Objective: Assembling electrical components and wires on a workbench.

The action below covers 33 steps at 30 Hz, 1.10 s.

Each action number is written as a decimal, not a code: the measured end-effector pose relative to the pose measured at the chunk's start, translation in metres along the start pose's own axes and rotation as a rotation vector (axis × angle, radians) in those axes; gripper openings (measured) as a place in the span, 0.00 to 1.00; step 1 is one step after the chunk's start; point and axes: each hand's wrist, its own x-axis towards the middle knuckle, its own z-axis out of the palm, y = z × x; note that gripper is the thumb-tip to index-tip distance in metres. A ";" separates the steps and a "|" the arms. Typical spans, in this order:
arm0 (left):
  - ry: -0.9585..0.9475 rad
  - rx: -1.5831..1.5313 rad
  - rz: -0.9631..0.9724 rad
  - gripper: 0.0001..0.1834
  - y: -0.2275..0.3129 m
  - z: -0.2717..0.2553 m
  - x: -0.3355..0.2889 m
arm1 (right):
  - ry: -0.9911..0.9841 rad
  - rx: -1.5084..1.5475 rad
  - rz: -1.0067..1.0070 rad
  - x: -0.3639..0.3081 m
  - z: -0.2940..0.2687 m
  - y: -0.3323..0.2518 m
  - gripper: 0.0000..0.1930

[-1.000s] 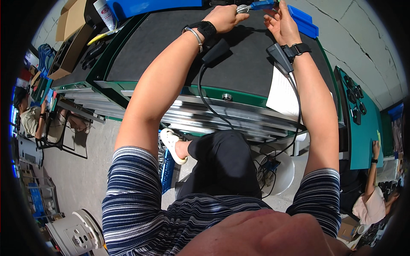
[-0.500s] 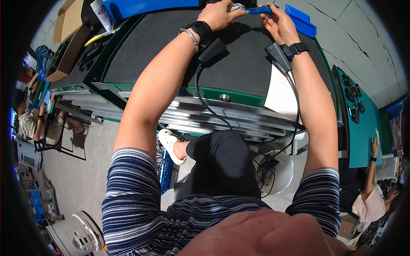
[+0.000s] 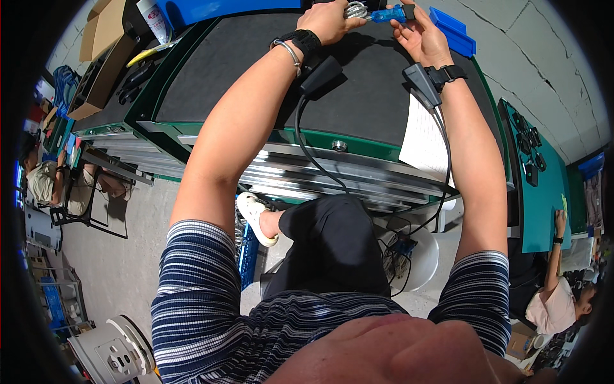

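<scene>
At the far edge of the bench, my left hand [image 3: 325, 23] is closed around a coiled grey cable [image 3: 356, 9]. A translucent blue cable adapter [image 3: 385, 14] joins that cable and spans the gap between my hands. Its dark plug end [image 3: 407, 11] is pinched by the thumb and fingers of my right hand [image 3: 425, 40], whose other fingers curl loosely beneath. Just below my wrists sit two black blocks with cords, the left block [image 3: 322, 75] over the bench and the right block [image 3: 421, 84] beside my watch.
A dark mat [image 3: 217, 80] covers the green-edged bench. Blue bin [image 3: 451, 32] stands at the far right, lined paper [image 3: 423, 141] near the front edge. At left are a spray can [image 3: 153, 20] and cardboard box [image 3: 102, 70]. Cords hang by my legs; two other people sit farther off.
The blue adapter has turned, so more of its broad face and dark plug end shows. Both hands have shifted very slightly to the right.
</scene>
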 end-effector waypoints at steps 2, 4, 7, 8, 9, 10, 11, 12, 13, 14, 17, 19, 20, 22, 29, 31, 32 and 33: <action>-0.051 0.023 0.013 0.24 0.001 0.000 -0.001 | -0.007 0.003 0.001 0.000 0.001 -0.001 0.17; -0.073 0.024 -0.004 0.23 0.000 0.002 0.000 | -0.022 0.004 0.027 -0.001 0.004 -0.004 0.17; -0.091 0.091 0.016 0.27 -0.006 0.006 0.001 | -0.044 0.012 0.025 -0.003 0.010 -0.005 0.17; -0.088 0.157 0.054 0.31 -0.008 0.008 0.002 | -0.045 0.012 0.025 -0.003 0.011 -0.004 0.17; -0.088 0.157 0.054 0.31 -0.009 0.009 0.003 | 0.020 0.006 0.029 -0.004 0.013 -0.004 0.17; -0.115 0.202 0.010 0.30 -0.009 0.010 0.004 | 0.086 0.000 0.033 -0.005 0.014 -0.003 0.17; -0.143 0.246 -0.035 0.30 -0.010 0.011 0.004 | 0.087 0.001 0.033 -0.006 0.014 -0.003 0.17; -0.143 0.246 -0.034 0.30 -0.010 0.010 0.004 | 0.024 -0.216 -0.016 -0.007 0.013 -0.002 0.19; -0.134 0.253 -0.042 0.30 -0.010 0.009 0.003 | -0.040 -0.434 -0.065 -0.008 0.012 -0.001 0.22; -0.124 0.260 -0.050 0.30 -0.009 0.007 0.002 | -0.039 -0.433 -0.064 -0.008 0.012 0.001 0.22; -0.202 0.254 -0.051 0.33 -0.005 0.002 -0.002 | 0.079 -0.783 0.015 -0.008 0.010 0.004 0.19; -0.273 0.291 -0.002 0.36 -0.002 0.000 -0.002 | 0.090 -0.920 -0.034 -0.009 0.008 0.006 0.20; -0.340 0.327 0.031 0.40 -0.001 -0.001 -0.001 | 0.134 -1.060 -0.063 -0.008 0.008 0.006 0.21; -0.384 0.300 0.032 0.41 -0.001 -0.003 0.000 | 0.126 -1.084 -0.085 -0.007 0.006 0.005 0.22; -0.344 0.159 0.083 0.45 -0.011 0.001 0.004 | 0.110 -0.765 0.048 0.001 -0.001 0.002 0.19; -0.345 0.120 0.152 0.45 -0.012 0.007 0.003 | 0.234 -0.933 0.000 0.001 -0.002 0.003 0.17; -0.365 0.182 0.153 0.45 -0.011 0.010 0.002 | 0.205 -0.928 -0.010 0.001 -0.003 0.003 0.17; -0.403 0.231 0.158 0.44 -0.011 0.011 0.002 | 0.224 -0.932 0.039 0.000 -0.003 0.004 0.17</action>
